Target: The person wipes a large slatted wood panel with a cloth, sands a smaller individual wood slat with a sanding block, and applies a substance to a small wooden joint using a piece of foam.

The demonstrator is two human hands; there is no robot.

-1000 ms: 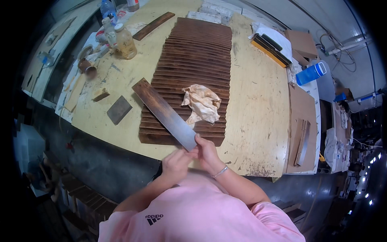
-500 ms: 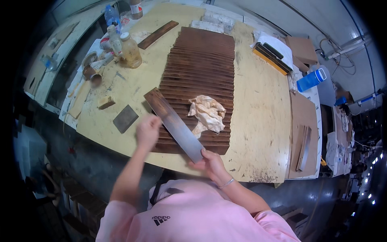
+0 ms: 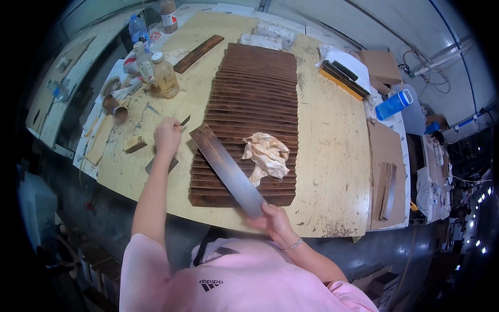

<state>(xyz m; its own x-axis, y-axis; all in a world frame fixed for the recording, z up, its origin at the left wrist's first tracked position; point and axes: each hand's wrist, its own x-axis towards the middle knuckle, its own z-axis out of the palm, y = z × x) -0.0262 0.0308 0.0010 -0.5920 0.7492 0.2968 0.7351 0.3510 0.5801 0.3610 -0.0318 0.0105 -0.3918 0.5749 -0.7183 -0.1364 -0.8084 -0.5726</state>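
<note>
My right hand (image 3: pixel 277 222) grips the near end of a long flat wooden slat (image 3: pixel 226 169), brown at its far end and shining grey along the rest. The slat lies slantwise over the near left part of a long row of overlapping dark brown slats (image 3: pixel 254 93). My left hand (image 3: pixel 167 136) is closed over the table, left of the slat's far end. From its fist juts a small dark pointed piece (image 3: pixel 185 120), like a blade; the rest is hidden. A crumpled, stained cream rag (image 3: pixel 266 156) rests on the row. Under my left forearm lies a dark square sheet (image 3: pixel 169 165), partly covered.
Several bottles and a lidded jar (image 3: pixel 165 77) stand at the far left, near a tipped brown cup (image 3: pixel 120 114). A small block (image 3: pixel 135 144) lies left of my hand. One slat (image 3: pixel 199 53) lies at the back. A blue bottle (image 3: pixel 393 105) stands at the right.
My left hand has moved away from the slat, up and left, and a dark pointed piece now shows at it. The right hand still holds the slat, slightly lower in view.
</note>
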